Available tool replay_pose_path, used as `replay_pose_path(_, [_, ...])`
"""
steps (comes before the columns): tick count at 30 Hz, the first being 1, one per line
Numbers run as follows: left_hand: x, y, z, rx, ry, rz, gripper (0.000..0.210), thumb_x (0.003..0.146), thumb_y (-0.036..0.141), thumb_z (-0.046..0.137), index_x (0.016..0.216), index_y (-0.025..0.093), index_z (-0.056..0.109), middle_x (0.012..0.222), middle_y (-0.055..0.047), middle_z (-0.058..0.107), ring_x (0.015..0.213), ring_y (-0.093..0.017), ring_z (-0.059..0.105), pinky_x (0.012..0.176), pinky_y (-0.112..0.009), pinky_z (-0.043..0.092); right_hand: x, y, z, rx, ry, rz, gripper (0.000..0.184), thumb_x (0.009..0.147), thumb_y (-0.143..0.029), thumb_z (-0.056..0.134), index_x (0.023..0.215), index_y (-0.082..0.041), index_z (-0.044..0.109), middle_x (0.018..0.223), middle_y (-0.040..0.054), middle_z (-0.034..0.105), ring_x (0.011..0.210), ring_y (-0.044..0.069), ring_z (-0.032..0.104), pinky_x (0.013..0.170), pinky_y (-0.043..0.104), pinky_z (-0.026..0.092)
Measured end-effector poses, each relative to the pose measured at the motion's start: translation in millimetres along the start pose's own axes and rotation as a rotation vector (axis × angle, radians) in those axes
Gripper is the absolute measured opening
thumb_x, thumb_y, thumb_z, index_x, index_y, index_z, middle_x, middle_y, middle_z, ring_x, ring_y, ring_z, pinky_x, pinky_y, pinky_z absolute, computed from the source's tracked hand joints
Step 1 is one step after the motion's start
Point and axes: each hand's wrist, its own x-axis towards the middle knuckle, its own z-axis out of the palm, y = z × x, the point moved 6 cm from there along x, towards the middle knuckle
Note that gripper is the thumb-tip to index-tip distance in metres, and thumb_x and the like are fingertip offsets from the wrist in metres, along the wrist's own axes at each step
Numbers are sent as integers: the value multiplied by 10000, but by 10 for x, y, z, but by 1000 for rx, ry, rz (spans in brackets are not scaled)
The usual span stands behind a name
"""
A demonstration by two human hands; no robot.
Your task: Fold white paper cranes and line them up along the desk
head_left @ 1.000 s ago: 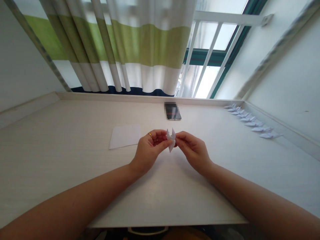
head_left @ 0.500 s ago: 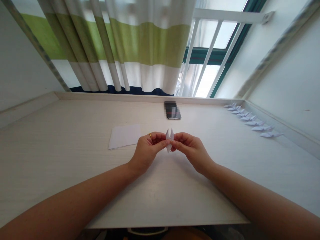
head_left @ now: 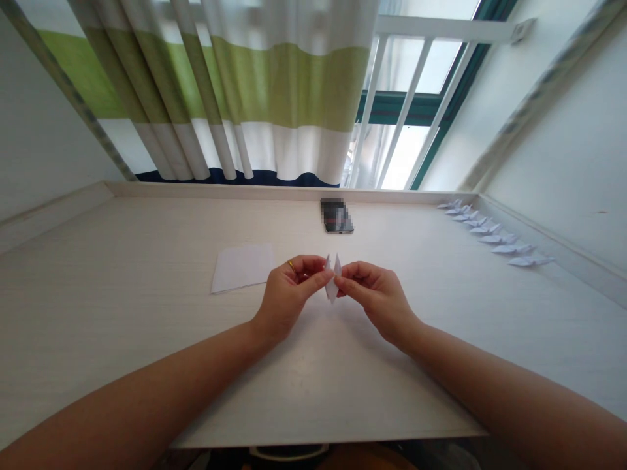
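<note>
A small folded piece of white paper is held up between my two hands, above the middle of the table. It has two narrow points at the top and one at the bottom. My left hand, with a gold ring on one finger, pinches its left side between thumb and fingers. On the right side, my right hand grips it the same way. The fingertips cover part of the folds. A stack of white paper sheets lies just left of my left hand.
A phone, partly pixelated, lies beyond my hands. Several folded paper cranes stand in a slanting row along the right edge of the white table. A raised rim runs along the back, below a curtain and a barred window.
The two upper points of the folded paper have shifted slightly and the piece has turned a little in my fingers. Both hands keep their pinch. The view has moved slightly.
</note>
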Motion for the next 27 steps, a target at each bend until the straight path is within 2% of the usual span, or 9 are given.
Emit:
replay_pose_path(3, [13, 47, -19, 2, -5, 46, 174, 615, 249, 688, 768, 168, 675, 753, -12, 676, 673, -106, 577, 683, -251, 459, 6, 10, 10, 37, -24, 17, 130, 613, -238, 683, 662, -138, 616, 601, -4, 608, 575, 97, 540, 610, 257, 435])
replay_pose_path(9, [25, 56, 6, -4, -159, 27, 132, 667, 232, 651, 780, 174, 687, 790, -23, 675, 608, -75, 521, 624, -226, 440, 4, 15, 45, 95, -124, 47, 87, 613, -198, 673, 631, -130, 622, 573, 0, 610, 545, 95, 532, 590, 253, 427])
replay_pose_path(18, [38, 100, 24, 1, -265, -13, 88, 675, 211, 641, 728, 151, 677, 649, -3, 628, 562, -73, 507, 576, -218, 426, -17, 18, 67, 155, -223, 76, 59, 619, -170, 668, 644, -128, 636, 592, 4, 614, 543, 83, 528, 571, 232, 409])
replay_pose_path(27, [47, 160, 8, 114, -265, 62, 66, 696, 187, 600, 694, 143, 650, 614, 9, 610, 542, -72, 507, 540, -207, 428, -28, 34, 100, 139, -248, 87, 72, 615, -179, 673, 651, -130, 635, 594, 3, 608, 537, 84, 525, 565, 239, 417])
